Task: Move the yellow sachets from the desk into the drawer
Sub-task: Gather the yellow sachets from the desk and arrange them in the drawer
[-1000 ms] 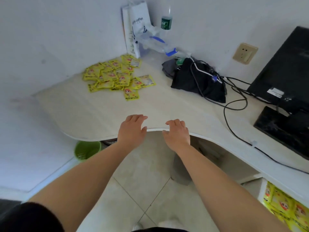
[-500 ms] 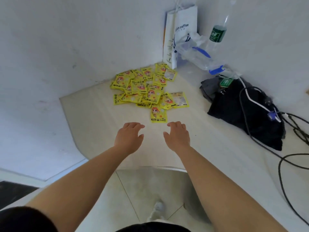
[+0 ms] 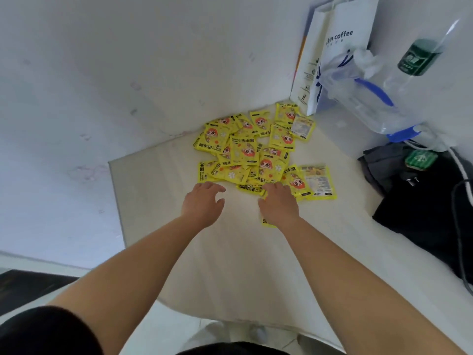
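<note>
A heap of several yellow sachets [image 3: 256, 149] with a cartoon face lies in the far corner of the pale desk [image 3: 230, 252], against the wall. My left hand [image 3: 203, 203] hovers at the heap's near left edge, fingers spread and relaxed, holding nothing. My right hand [image 3: 279, 203] lies over the near edge of the heap, covering one separate sachet [image 3: 267, 222] whose corner shows under the wrist. Its fingers look relaxed; what the fingertips do is hidden. The drawer is out of view.
A white paper coffee bag [image 3: 332, 52] stands in the corner behind the heap. A clear plastic bottle [image 3: 384, 98] with a blue cap and a green-labelled bottle [image 3: 419, 57] lie to the right. A black bag [image 3: 422, 201] with cables fills the right side.
I have leaned in over the desk. Both hands moved forward from the desk's front edge to the near side of the sachet heap; the right hand now covers a sachet.
</note>
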